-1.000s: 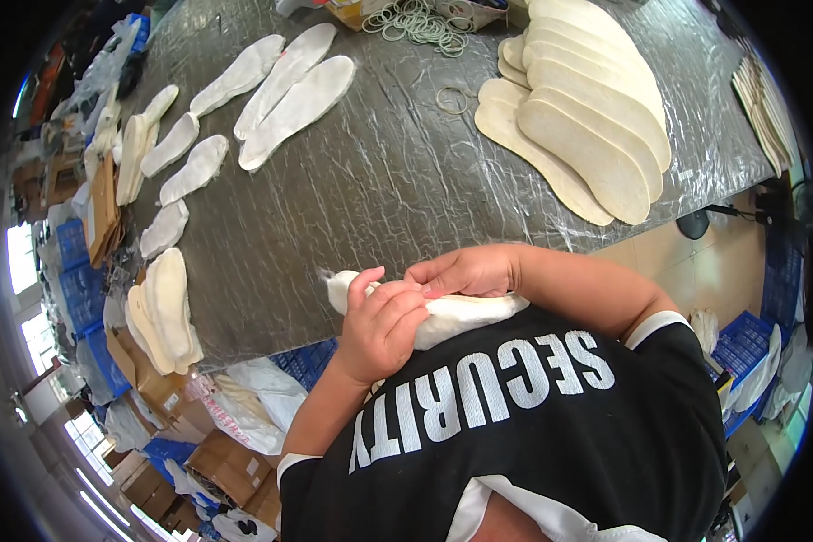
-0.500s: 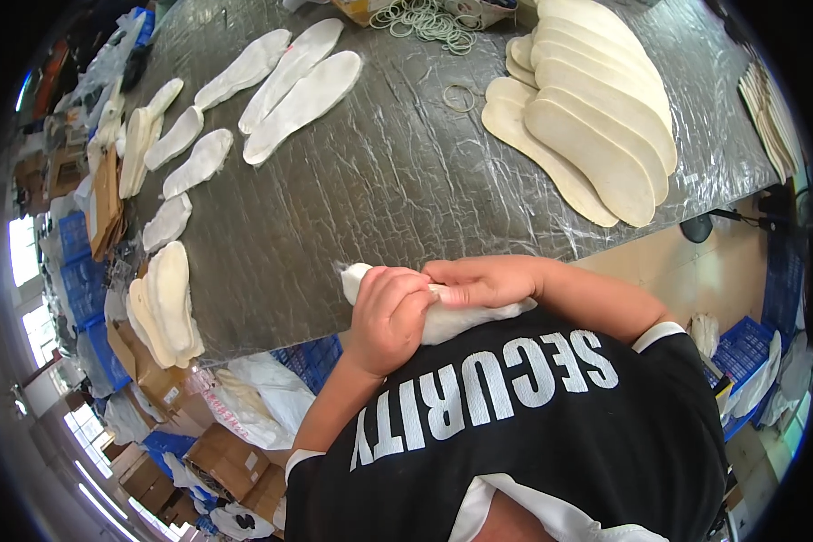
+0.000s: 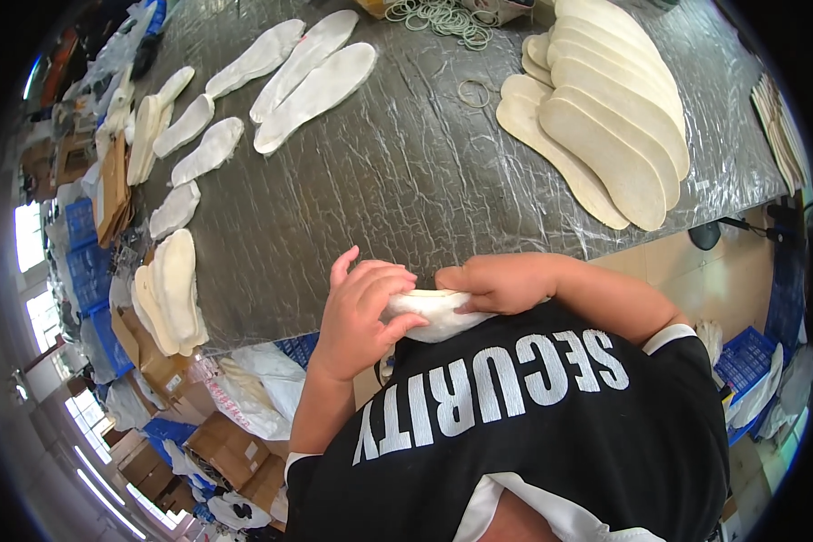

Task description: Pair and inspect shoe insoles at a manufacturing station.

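Note:
Close against my chest, at the table's near edge, is a white fleecy insole (image 3: 435, 323), seen mostly edge-on with a cream rim along its top. My left hand (image 3: 363, 312) grips its left end between thumb and fingers, the little finger raised away. Closed round the other end is my right hand (image 3: 504, 282), its fingers curled over the upper edge. Part of the insole is hidden behind that hand.
A fanned stack of cream insoles (image 3: 605, 135) lies at the right. White insoles (image 3: 316, 95) lie spread at the far left, with another small pile (image 3: 173, 287) at the left edge. Green rubber bands (image 3: 443, 20) sit at the back of the dark plastic-covered table (image 3: 334, 194).
My left hand has loosened and shifted slightly left, fingers lifting. The insole's left end no longer sticks out beyond it. My right hand has moved a little right.

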A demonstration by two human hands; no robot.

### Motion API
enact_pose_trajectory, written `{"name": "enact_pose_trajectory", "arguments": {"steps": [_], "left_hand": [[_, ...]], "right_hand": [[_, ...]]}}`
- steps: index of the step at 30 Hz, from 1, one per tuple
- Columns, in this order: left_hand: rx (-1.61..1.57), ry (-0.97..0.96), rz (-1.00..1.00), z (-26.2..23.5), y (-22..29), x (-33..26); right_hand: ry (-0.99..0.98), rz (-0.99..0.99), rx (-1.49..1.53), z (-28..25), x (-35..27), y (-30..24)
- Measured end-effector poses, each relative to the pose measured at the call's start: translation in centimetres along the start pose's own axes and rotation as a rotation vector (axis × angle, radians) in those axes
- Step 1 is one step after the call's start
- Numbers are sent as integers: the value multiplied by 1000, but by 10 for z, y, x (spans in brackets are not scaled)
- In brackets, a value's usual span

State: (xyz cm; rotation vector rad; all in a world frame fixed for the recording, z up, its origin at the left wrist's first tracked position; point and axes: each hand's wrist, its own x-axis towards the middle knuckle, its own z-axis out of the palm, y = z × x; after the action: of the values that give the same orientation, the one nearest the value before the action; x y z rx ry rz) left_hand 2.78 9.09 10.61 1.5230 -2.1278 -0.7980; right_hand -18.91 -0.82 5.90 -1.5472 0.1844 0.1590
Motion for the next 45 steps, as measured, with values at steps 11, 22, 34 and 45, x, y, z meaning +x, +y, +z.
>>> {"name": "enact_pose_trajectory", "arguments": {"steps": [11, 22, 34, 45], "left_hand": [[193, 158, 106, 10, 7, -7], [293, 260, 272, 21, 0, 0], [219, -14, 33, 3, 14, 14], [304, -136, 237, 31, 6, -3]], "right_hand": [[-160, -6, 451, 3, 17, 34], [54, 214, 896, 11, 32, 26], [253, -31, 215, 18, 36, 26], [240, 24, -161, 20, 52, 43]]}}
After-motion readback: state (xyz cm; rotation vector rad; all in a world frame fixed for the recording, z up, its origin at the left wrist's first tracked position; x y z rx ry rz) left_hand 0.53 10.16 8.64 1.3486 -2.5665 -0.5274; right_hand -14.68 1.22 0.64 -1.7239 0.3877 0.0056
